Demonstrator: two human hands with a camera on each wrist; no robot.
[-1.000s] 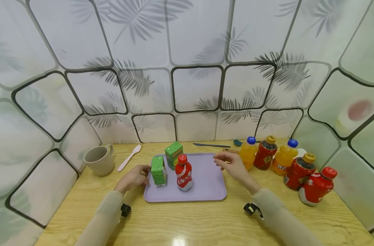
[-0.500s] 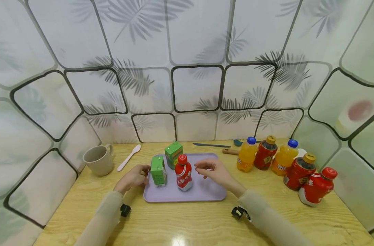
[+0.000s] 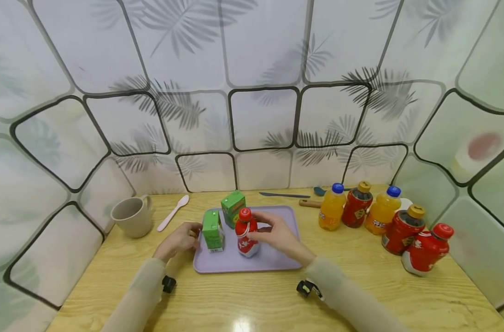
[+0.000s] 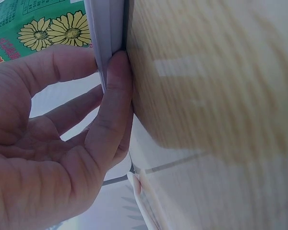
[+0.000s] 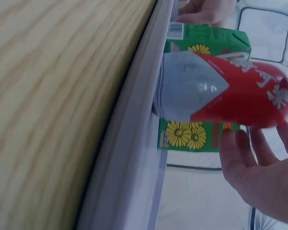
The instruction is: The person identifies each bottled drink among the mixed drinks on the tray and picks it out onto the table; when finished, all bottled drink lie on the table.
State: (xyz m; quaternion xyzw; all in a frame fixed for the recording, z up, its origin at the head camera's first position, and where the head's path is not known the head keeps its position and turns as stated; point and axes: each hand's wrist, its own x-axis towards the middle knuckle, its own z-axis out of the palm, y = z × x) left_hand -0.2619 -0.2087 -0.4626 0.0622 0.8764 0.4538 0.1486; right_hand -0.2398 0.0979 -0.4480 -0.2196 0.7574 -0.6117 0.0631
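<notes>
My left hand (image 3: 180,240) pinches the left rim of a lilac tray (image 3: 277,265); the left wrist view has that rim between thumb and fingers (image 4: 116,79). On the tray an upright red-and-white bottle (image 3: 248,235) stands in front of two green drink cartons, one at the left (image 3: 213,233) and one behind (image 3: 233,207). Around the bottle's upper part my right hand (image 3: 278,235) is spread, thumb at the front and fingers behind. In the right wrist view its fingers (image 5: 233,158) are loosely bent, with a gap to the bottle (image 5: 221,88).
A grey mug (image 3: 132,216) and a pink spoon (image 3: 173,213) lie left. At the right stand orange-drink bottles (image 3: 332,207), red-labelled dark bottles (image 3: 357,205) and another red bottle (image 3: 428,250). Behind the tray are a dark knife (image 3: 284,195) and a wooden handle (image 3: 310,203).
My right hand has moved left from the tray's right side to the red bottle and come around it. The left hand has stayed at the tray's rim.
</notes>
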